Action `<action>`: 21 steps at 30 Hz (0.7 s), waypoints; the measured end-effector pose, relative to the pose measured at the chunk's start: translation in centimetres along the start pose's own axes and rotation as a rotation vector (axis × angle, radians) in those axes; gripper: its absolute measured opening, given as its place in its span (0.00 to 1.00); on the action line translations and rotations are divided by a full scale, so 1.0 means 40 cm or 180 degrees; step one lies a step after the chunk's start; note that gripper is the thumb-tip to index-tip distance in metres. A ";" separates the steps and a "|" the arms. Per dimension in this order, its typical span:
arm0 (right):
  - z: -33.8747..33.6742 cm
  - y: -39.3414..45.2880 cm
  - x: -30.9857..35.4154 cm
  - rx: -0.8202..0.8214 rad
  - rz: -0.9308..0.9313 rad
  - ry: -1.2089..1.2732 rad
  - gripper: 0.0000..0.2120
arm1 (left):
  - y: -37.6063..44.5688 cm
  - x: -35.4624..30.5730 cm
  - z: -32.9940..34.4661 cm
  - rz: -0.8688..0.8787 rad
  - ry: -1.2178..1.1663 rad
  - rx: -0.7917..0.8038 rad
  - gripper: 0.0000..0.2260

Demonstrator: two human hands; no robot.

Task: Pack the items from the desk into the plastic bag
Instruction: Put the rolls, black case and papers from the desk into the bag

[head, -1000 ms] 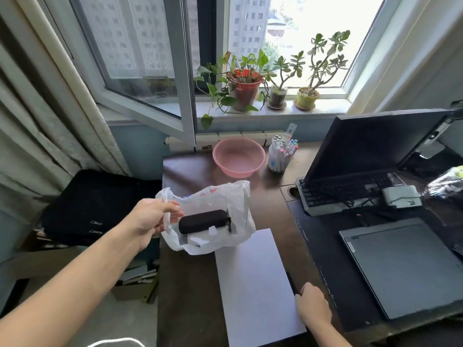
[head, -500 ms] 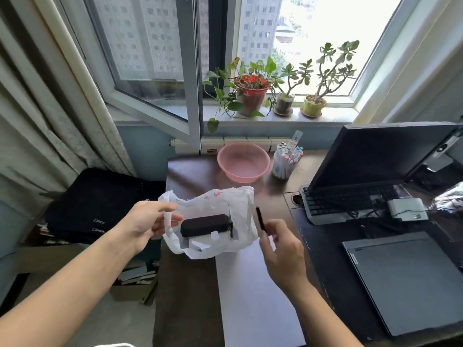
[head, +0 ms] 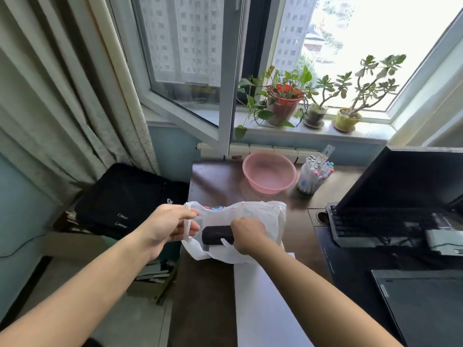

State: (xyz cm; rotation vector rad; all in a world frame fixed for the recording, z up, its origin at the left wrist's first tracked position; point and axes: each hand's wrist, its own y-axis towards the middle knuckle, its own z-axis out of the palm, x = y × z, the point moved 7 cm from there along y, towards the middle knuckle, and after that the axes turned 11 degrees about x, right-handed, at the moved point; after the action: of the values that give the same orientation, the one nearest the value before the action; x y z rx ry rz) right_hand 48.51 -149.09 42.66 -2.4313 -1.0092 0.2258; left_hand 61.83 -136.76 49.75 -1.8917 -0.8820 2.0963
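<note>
since before, right hand [head: 246, 235] reaches into plastic bag [head: 265, 216] beside black case [head: 216, 235], grip hidden; left hand [head: 167, 225] pinches the bag's handle.

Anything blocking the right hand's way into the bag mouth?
Nothing visible. The left hand holds the plastic bag open by its handle, and the right hand is already at the opening beside the black case.
</note>
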 end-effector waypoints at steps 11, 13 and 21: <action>0.041 0.168 -0.018 0.0018 0.0280 -0.0308 0.18 | 0.018 -0.029 0.010 -0.0056 0.0129 0.0279 0.12; 0.053 0.184 -0.020 0.0084 0.0168 -0.0452 0.20 | 0.024 -0.027 0.016 -0.0100 0.0092 0.0335 0.11; 0.020 0.137 -0.022 0.0063 0.0204 0.0335 0.24 | 0.050 -0.021 0.000 -0.0174 0.0088 0.0323 0.10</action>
State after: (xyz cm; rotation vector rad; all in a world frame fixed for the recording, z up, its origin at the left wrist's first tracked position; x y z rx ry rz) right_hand 51.00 -152.72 39.20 -2.4324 -0.8803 0.1275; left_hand 62.49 -138.79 49.39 -1.8206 -0.7962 2.0379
